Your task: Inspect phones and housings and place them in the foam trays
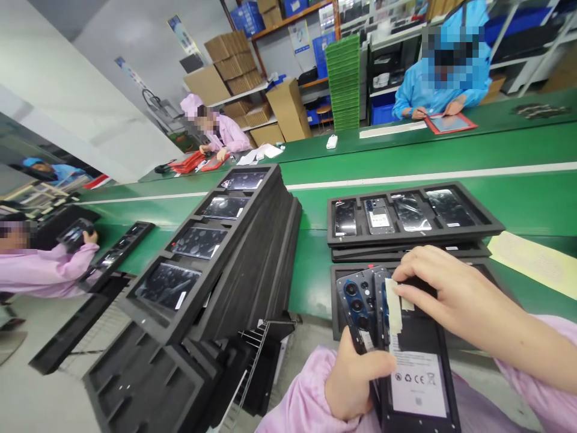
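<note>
My left hand [354, 377] is closed round a stack of dark phone back covers [408, 361], held upright in front of me; camera cut-outs show at their top left. My right hand [444, 288] lies over the top of the stack, its fingers pinching a pale strip of tape or film [393, 307] on the front cover. That cover carries a white label with regulatory marks [418, 383]. Both sleeves are pink.
A tall stack of black foam trays [234, 258] with phone parts stands to the left. More trays [415, 219] lie ahead on the green conveyor table [406, 159]. Empty trays [148, 379] sit low at left. Other people work at left and across the belt.
</note>
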{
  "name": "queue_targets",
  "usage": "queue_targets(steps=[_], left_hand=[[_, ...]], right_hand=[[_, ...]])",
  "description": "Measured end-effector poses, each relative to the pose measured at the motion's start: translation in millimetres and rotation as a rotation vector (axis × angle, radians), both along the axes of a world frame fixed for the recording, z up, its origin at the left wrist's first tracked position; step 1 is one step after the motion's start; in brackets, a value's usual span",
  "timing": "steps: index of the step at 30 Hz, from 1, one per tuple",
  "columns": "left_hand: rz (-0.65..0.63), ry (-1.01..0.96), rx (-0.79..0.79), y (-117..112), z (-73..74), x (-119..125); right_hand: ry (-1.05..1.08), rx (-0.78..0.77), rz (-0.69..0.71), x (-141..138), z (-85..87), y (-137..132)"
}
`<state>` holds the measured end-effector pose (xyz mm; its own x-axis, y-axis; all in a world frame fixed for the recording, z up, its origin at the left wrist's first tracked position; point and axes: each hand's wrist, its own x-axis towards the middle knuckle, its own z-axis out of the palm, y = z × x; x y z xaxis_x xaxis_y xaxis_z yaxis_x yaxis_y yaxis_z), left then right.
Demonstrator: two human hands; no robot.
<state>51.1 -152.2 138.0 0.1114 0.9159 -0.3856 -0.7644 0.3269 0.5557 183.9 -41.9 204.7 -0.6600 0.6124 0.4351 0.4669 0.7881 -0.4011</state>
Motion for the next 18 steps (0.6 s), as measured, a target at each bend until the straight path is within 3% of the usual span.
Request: queue_targets(steps=[5, 8, 11, 14, 16, 18], left_hand=[[-0.009, 0.049, 0.028, 9.5, 12.6, -7.0], [0.001, 0.086, -0.001, 10.5, 14.0, -8.3], [-0.003, 0.133, -0.051, 11.1, 15.0, -7.8], [0.016, 0.18, -0.1, 11.7, 15.8, -7.2], [0.032, 0.204, -0.113, 11.0, 14.7, -7.0], [0.027, 0.242, -0.103, 9.0, 12.6, -7.1]], right_hand=[[-0.077, -0.188, 0.04, -2.6, 4.1, 10.2], [-0.096, -0.176, 0.064, -4.5, 2.3, 12.1], [-0.08, -0.002, 0.041, -6.5, -3.3, 7.8], [-0.029, 0.304, 0.044, -6.5, -6.9, -0.4], [0.016, 0.431, 0.153, -3.5, -6.2, -7.2], [0.031, 0.44, 0.3, 2.3, -4.5, -15.0]])
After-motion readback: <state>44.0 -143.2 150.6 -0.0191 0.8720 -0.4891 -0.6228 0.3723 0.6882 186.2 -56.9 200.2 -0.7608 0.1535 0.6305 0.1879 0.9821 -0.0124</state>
